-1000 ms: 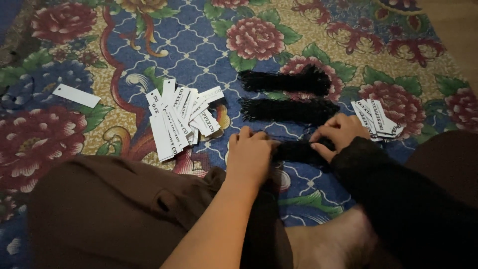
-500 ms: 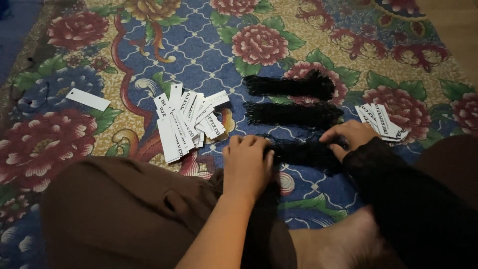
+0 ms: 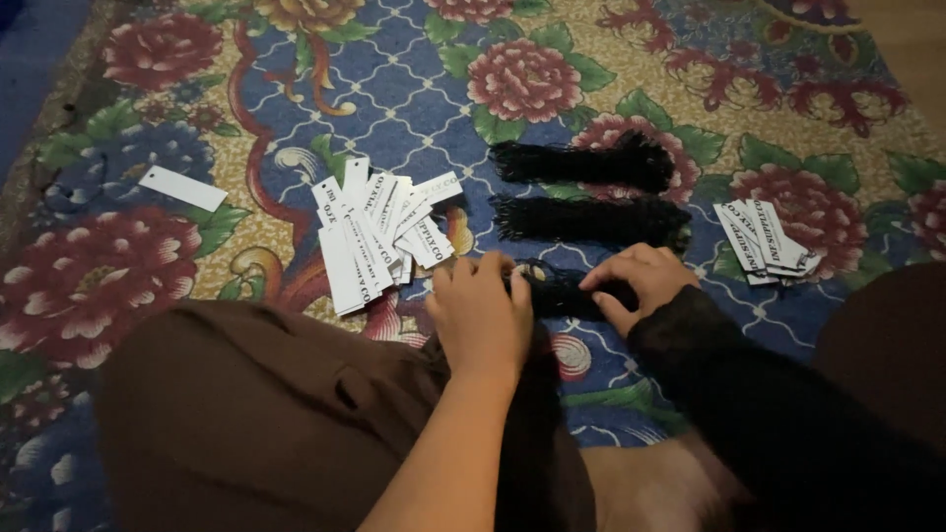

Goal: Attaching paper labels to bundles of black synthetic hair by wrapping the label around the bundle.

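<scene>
You had both hands on the nearest black string bundle (image 3: 567, 294), left hand (image 3: 480, 317) fingers curled over its end, right hand (image 3: 639, 284) pinching the other; next move likely needs one string teased free for a tag (image 3: 379, 241).

Floral carpet (image 3: 296, 89), blue, red and gold. My left hand (image 3: 480, 313) and right hand (image 3: 639, 281) both rest on a bundle of black cords (image 3: 564, 292) lying on the carpet. Two more black cord bundles (image 3: 589, 219) lie just beyond it, side by side. Fanned pile of white tags (image 3: 379, 236) left of my hands; smaller tag stack (image 3: 767, 241) at right; one loose tag (image 3: 182, 188) far left.
</scene>
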